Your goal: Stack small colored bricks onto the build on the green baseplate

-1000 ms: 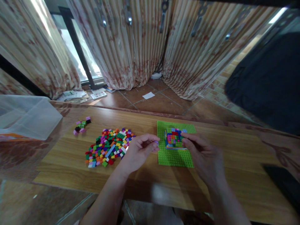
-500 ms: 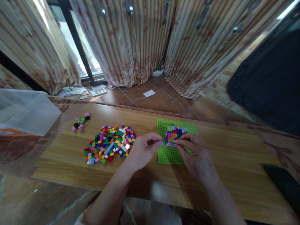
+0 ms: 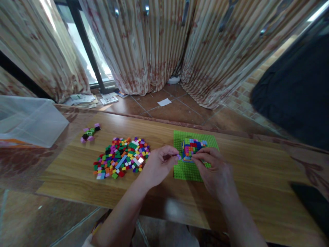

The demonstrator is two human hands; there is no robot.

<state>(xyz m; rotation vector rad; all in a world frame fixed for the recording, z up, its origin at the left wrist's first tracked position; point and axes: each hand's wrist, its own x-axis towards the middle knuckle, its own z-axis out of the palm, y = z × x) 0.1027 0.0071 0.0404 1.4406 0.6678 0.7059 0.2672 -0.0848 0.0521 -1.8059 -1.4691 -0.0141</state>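
Observation:
A green studded baseplate [image 3: 189, 173] lies on the wooden table, carrying a low block of many-coloured toy bricks [image 3: 191, 147]. My left hand [image 3: 160, 163] is closed in a pinch at the plate's left edge, and a small purple brick [image 3: 178, 157] shows at its fingertips, just left of the block. On the other side, my right hand [image 3: 214, 168] reaches over the plate with thumb and forefinger pressed together at the block's near right side. What its fingertips hold, if anything, is too small to make out. The hand hides part of the block's right side.
Loose coloured bricks [image 3: 122, 157] lie in a heap left of my left hand. Farther left is a small pink, black and green brick cluster [image 3: 90, 133]. A clear plastic bin [image 3: 33, 120] stands at the far left, a dark flat object [image 3: 308, 202] at the right.
The whole view has shifted slightly. Both hands keep their pinches in nearly the same places, and the purple brick stays at my left fingertips.

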